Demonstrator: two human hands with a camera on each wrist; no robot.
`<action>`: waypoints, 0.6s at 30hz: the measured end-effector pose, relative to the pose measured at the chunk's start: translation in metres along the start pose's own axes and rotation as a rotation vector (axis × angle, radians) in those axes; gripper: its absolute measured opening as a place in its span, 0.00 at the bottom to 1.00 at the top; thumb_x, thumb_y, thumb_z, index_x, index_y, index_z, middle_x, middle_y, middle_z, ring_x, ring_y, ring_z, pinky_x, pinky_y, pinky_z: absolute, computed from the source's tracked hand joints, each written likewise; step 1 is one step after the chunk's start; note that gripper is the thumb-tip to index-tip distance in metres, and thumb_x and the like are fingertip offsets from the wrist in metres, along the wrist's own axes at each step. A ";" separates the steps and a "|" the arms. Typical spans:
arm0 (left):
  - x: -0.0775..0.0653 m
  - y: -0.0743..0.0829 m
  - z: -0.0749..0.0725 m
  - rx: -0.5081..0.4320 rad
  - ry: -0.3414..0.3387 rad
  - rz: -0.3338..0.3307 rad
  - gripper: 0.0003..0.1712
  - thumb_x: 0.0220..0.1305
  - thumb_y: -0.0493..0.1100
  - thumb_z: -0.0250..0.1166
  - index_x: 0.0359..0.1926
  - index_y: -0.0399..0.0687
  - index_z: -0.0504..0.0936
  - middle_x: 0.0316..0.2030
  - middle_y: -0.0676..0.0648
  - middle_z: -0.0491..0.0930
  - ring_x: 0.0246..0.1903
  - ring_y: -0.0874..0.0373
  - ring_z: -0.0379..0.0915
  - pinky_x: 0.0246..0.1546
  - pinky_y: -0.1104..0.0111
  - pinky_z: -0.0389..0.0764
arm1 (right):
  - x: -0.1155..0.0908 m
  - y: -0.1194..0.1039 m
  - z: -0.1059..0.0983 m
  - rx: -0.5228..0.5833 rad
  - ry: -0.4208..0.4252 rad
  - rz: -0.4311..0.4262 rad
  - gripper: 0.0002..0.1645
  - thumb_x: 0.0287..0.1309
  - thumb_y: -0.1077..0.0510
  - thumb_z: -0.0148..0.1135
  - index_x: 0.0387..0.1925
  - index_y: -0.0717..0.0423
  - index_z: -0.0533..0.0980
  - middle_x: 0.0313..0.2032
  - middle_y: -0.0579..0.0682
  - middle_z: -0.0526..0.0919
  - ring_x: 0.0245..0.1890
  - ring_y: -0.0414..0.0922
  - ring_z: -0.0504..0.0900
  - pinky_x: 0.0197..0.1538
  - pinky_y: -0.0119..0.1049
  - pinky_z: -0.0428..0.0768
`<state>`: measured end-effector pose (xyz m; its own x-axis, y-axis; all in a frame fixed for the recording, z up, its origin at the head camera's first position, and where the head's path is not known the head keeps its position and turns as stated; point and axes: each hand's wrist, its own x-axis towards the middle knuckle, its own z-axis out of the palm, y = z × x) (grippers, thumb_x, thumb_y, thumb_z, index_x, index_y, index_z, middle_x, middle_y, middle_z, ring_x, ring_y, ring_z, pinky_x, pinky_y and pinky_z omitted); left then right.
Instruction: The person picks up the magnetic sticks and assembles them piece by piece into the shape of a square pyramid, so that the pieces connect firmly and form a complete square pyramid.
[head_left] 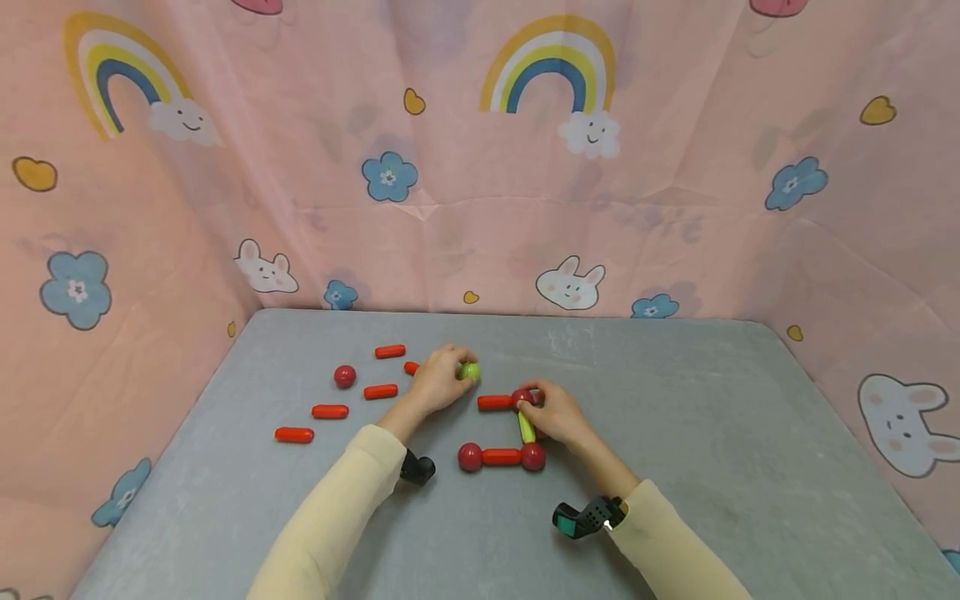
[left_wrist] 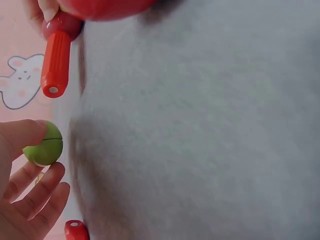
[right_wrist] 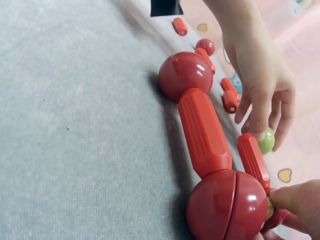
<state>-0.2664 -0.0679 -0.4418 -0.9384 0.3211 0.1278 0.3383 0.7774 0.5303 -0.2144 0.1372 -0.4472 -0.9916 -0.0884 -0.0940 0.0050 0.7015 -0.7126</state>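
Note:
My left hand (head_left: 441,379) pinches a green ball (head_left: 470,372) between thumb and fingers; a seam runs around it in the left wrist view. With thumb and fingers my right hand (head_left: 558,414) holds a red ball (head_left: 522,398) at the far corner of a joined shape. From that ball a red rod (head_left: 495,403) points left, its free end showing a silvery disc in the left wrist view. A yellow-green rod (head_left: 527,427) links it to a nearer red ball (head_left: 533,457). Another red rod (head_left: 502,457) joins this one to a third red ball (head_left: 470,457).
Left of my left hand lie several loose red rods (head_left: 330,412) and a single red ball (head_left: 345,377). One rod (head_left: 412,367) is partly hidden behind that hand. A pink patterned cloth (head_left: 450,250) stands around the grey table (head_left: 712,433).

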 end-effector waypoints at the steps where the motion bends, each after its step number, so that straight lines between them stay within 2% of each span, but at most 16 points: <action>1: -0.002 0.000 -0.001 -0.002 0.000 0.004 0.18 0.54 0.42 0.67 0.47 0.48 0.79 0.41 0.47 0.76 0.37 0.56 0.71 0.38 0.64 0.73 | 0.000 0.000 0.000 -0.003 0.000 0.001 0.20 0.55 0.57 0.61 0.49 0.59 0.74 0.36 0.55 0.76 0.33 0.47 0.72 0.34 0.35 0.69; 9: -0.018 0.000 -0.006 -0.038 -0.002 0.054 0.17 0.52 0.39 0.68 0.45 0.45 0.80 0.39 0.47 0.76 0.34 0.56 0.72 0.34 0.67 0.73 | 0.000 0.000 0.000 0.000 -0.002 -0.005 0.19 0.56 0.56 0.61 0.49 0.59 0.74 0.36 0.55 0.76 0.33 0.47 0.71 0.35 0.36 0.70; 18: -0.033 -0.001 -0.009 -0.069 -0.048 0.057 0.17 0.52 0.41 0.69 0.45 0.46 0.80 0.38 0.48 0.77 0.32 0.60 0.72 0.32 0.70 0.74 | 0.000 0.000 0.001 -0.010 -0.002 -0.005 0.20 0.56 0.56 0.61 0.49 0.59 0.74 0.35 0.54 0.76 0.33 0.47 0.71 0.34 0.34 0.69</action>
<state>-0.2360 -0.0845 -0.4387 -0.9126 0.3909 0.1199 0.3839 0.7184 0.5801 -0.2146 0.1370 -0.4479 -0.9914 -0.0928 -0.0918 -0.0010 0.7083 -0.7059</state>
